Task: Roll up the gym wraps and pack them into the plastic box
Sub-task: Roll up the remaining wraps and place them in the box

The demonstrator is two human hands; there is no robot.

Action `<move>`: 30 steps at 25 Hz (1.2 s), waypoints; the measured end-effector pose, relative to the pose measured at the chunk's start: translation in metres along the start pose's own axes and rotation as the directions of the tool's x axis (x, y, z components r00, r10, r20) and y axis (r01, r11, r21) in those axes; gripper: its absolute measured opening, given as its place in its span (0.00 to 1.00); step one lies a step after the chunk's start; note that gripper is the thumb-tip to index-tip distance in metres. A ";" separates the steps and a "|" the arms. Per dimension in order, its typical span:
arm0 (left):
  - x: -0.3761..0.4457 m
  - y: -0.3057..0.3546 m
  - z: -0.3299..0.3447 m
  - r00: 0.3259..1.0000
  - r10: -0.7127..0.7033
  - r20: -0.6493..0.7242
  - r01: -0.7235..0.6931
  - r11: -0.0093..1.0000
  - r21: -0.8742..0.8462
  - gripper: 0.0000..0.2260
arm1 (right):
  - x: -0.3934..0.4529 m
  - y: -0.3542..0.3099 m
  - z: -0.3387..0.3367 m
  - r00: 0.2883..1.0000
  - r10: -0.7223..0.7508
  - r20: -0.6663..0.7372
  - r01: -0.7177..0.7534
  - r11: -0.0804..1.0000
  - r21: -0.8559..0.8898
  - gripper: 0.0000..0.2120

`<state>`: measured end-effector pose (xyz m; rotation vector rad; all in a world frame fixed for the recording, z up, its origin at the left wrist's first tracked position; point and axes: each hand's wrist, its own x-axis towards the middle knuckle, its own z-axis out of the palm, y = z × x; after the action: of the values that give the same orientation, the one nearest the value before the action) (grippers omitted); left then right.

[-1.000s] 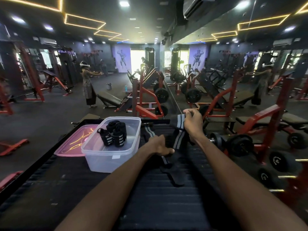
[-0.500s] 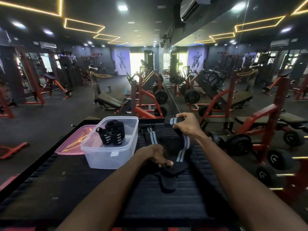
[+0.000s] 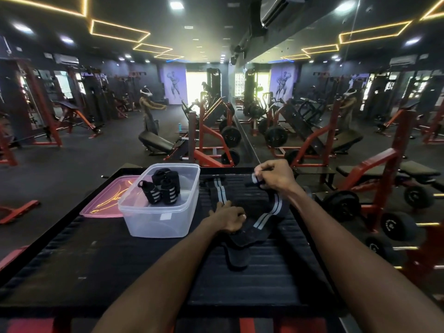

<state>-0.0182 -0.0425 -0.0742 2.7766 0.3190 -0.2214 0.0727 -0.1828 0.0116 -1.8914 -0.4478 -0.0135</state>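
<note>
The loose wrap (image 3: 269, 207) curves between my hands. My right hand (image 3: 276, 177) pinches its far end; my left hand (image 3: 228, 217) presses its near end flat. I should roll tightly, edges aligned. The plastic box (image 3: 158, 212) sits just left of my left hand.

The right hand (image 3: 276, 175) has lowered the wrap's (image 3: 274, 207) end onto the mat.
</note>
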 end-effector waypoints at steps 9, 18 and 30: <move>-0.014 0.023 -0.030 0.972 -0.012 0.233 -0.037 0.978 0.205 0.11 | -0.005 0.008 -0.006 0.959 -0.283 -0.003 0.253 0.863 -0.437 0.15; -0.018 0.016 -0.059 0.994 0.018 -0.106 -0.042 0.973 -0.229 0.11 | -0.006 -0.011 0.002 0.921 -0.388 -0.022 0.344 0.840 -0.419 0.14; -0.028 0.038 -0.065 0.985 0.168 -0.051 -0.127 0.485 -0.865 0.14 | 0.047 -0.023 -0.019 0.989 -0.059 -0.136 0.061 0.998 0.012 0.14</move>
<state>-0.0283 -0.0608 0.0031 1.7429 0.1110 -0.0374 0.1128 -0.1793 0.0501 -1.8473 -0.4107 -0.1765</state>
